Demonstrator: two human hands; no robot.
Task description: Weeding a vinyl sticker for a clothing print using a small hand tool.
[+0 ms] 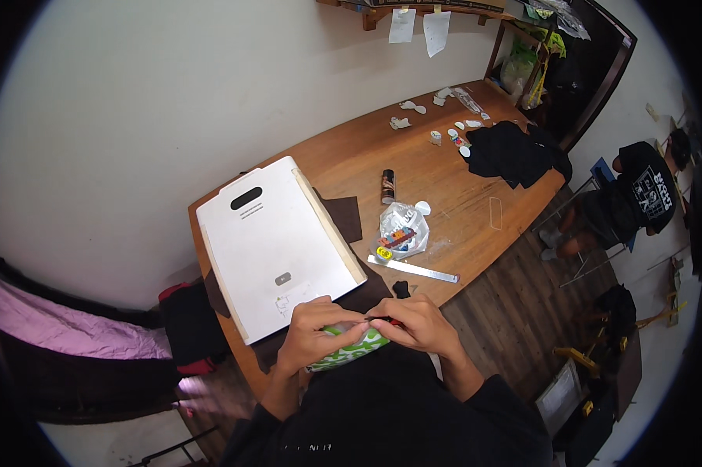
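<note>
Close to my chest, my left hand (318, 331) and my right hand (419, 325) meet at the fingertips. Both pinch the upper edge of a green-and-white patterned soft item (349, 356), perhaps a pouch; its kind is unclear. A small dark and red bit shows at my right fingers, too small to name. Left of my hands lies a large white board (277, 233) with a dark oval slot and pale wooden edges. Beyond my hands are a metal ruler (417, 269), a yellow tape measure (383, 254) and a clear plastic bag (407, 222) with colourful pieces on it.
The wooden table (460, 226) also carries a dark spray can (388, 187), a black cloth (510, 152), white scraps (417, 107) and round stickers (465, 151). At the right a person (638, 191) sits on a chair. A red-and-black bag (195, 327) stands left of the table.
</note>
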